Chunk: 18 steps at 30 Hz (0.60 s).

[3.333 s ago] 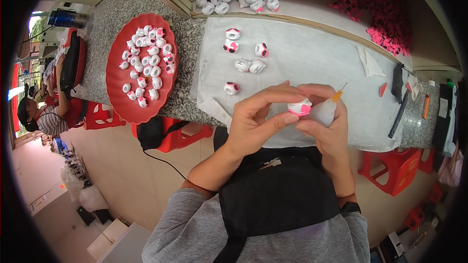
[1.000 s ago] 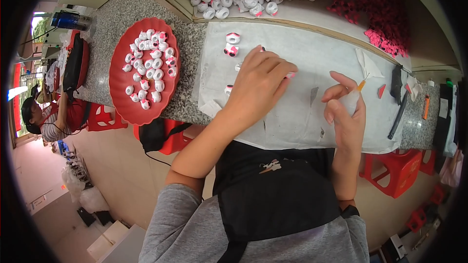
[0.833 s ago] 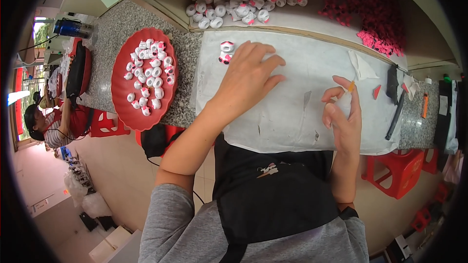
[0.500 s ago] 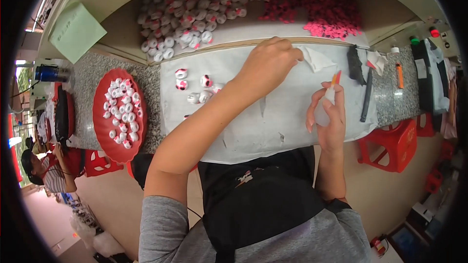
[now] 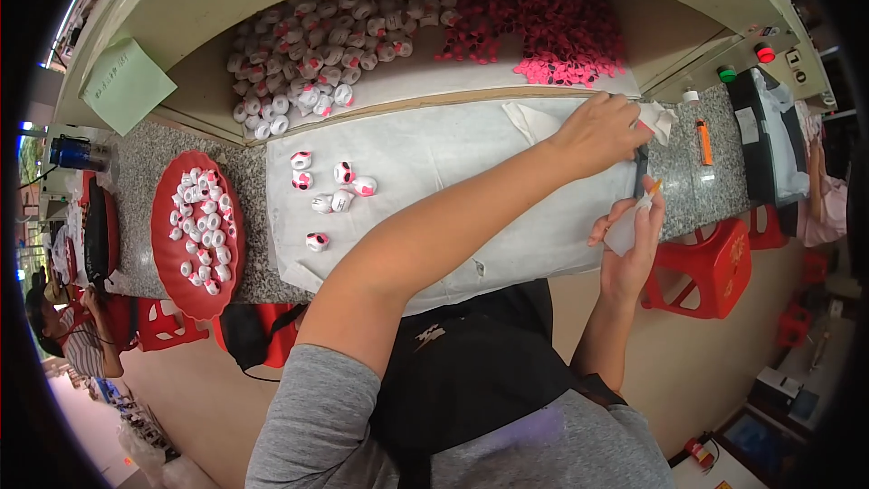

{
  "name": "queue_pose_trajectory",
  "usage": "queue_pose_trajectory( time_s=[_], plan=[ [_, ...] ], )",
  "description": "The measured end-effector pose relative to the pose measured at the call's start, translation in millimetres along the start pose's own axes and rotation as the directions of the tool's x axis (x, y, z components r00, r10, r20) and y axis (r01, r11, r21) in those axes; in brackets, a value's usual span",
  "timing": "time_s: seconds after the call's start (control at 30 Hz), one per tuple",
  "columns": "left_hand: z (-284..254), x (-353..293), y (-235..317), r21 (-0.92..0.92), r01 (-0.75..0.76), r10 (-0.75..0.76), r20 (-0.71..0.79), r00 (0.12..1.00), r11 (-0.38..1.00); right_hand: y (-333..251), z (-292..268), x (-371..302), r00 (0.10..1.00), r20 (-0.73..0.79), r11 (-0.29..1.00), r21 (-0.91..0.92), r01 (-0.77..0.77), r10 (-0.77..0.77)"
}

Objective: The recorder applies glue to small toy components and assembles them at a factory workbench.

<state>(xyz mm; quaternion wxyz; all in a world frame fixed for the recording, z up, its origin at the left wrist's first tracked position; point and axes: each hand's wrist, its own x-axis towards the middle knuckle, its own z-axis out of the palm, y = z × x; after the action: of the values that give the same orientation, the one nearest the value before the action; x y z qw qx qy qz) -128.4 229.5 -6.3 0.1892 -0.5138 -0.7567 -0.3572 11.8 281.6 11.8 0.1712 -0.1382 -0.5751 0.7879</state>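
My left hand (image 5: 602,134) reaches to the right end of the white sheet, its fingers closed beside a crumpled white cloth (image 5: 663,123) with a red bit near the fingertips. Whether anything is pinched there I cannot make out. A dark strip (image 5: 641,170) shows partly below that hand. My right hand (image 5: 634,254) is wrapped round a small translucent squeeze bottle (image 5: 623,232), its orange-yellow nozzle tilted up to the right. Several small white hollow pieces (image 5: 342,172) with pink and black marks stand on the white sheet (image 5: 434,154), left of my left forearm.
On the left, a red scalloped tray (image 5: 167,254) holds similar white pieces. A shelf recess behind the sheet holds heaps of white pieces (image 5: 317,27) and pink-and-black bits (image 5: 570,45). An orange marker-like tool (image 5: 704,142) lies right, near a black box (image 5: 769,140). Red stools (image 5: 715,272) stand below.
My left hand has moved right across the sheet to the cloth and dark strips. My right hand, with the squeeze bottle, has shifted slightly right. The whole view has shifted a little.
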Motion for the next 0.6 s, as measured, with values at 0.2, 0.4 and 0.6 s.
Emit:
queue_pose_trajectory(
  time_s=[0.2, 0.4, 0.6],
  plan=[
    [19, -3, -3, 0.123, 0.031, -0.017, -0.108, 0.994, 0.992, 0, 0, -5, 0.998, -0.061, 1.0, 0.02, 0.017, -0.016],
    [-63, -20, 18, -0.468, 0.486, -0.552, -0.005, 0.834, 0.738, -1, 30, -2, 0.993, 0.101, 0.998, -0.009, 0.054, -0.053],
    [-96, -72, 39, -0.838, 0.424, -0.749, 0.029, 0.662, 0.342, 20, 68, 0, 0.958, 0.285, 0.997, -0.073, 0.032, -0.01]
  ],
)
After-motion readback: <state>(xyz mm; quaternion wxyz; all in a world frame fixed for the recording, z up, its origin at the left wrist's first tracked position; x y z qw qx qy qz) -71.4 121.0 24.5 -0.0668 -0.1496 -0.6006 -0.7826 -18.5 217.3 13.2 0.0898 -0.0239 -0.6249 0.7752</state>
